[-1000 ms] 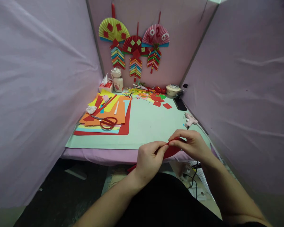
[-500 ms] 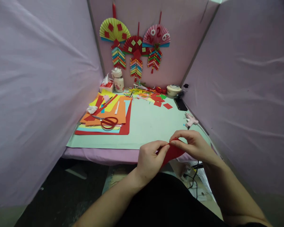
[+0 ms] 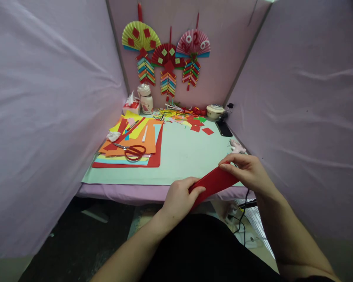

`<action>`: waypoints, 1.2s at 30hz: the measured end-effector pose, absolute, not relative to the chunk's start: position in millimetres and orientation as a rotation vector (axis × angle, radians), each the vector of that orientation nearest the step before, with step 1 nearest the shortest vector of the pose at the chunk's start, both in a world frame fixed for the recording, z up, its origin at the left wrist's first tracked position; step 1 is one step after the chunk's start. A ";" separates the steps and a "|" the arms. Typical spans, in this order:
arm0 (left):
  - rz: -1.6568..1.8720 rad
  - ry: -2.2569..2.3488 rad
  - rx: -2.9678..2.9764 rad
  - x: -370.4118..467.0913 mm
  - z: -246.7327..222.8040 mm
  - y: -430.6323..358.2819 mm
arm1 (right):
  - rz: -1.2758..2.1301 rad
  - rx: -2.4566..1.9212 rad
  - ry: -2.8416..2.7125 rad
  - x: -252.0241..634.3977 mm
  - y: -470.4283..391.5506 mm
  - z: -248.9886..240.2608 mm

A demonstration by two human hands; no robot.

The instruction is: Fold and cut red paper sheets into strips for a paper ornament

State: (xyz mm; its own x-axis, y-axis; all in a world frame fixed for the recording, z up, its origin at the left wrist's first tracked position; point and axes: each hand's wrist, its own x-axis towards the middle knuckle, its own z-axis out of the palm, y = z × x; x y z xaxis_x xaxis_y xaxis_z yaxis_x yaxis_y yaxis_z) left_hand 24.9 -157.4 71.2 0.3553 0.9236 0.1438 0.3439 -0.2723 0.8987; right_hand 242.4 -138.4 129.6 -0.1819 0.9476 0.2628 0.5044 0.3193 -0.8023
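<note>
A strip of red paper is stretched at a slant between my two hands, above the table's front edge. My left hand pinches its lower left end, thumb on top. At the upper right end, my right hand holds the paper's edge between thumb and fingers. The strip's far long edge looks straight and folded; part of its left end is hidden by my left hand. Just beyond my right hand lies a pale pink glue gun, partly covered by the hand.
Red-handled scissors lie on stacked coloured paper at the left. Behind are a tissue box, a bottle, paper scraps, a lidded bowl and a phone. Paper fans hang on the back wall.
My hands have moved apart, the left down and leftward, the right slightly up and rightward. More of the red paper now shows between them. The view has shifted slightly.
</note>
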 end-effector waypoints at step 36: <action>0.306 1.723 2.690 -38.6 87.5 -133.5 | -0.053 -1.108 -2.105 263.7 -121.1 101.7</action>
State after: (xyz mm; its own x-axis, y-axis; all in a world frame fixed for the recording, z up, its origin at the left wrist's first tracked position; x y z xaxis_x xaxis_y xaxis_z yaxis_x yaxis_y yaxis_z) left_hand -38.6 -133.5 87.5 0.4061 0.8926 0.1957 0.9055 -0.4220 0.0456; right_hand 263.7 -121.1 101.7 -0.3497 0.6947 0.6285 0.7253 0.6254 -0.2877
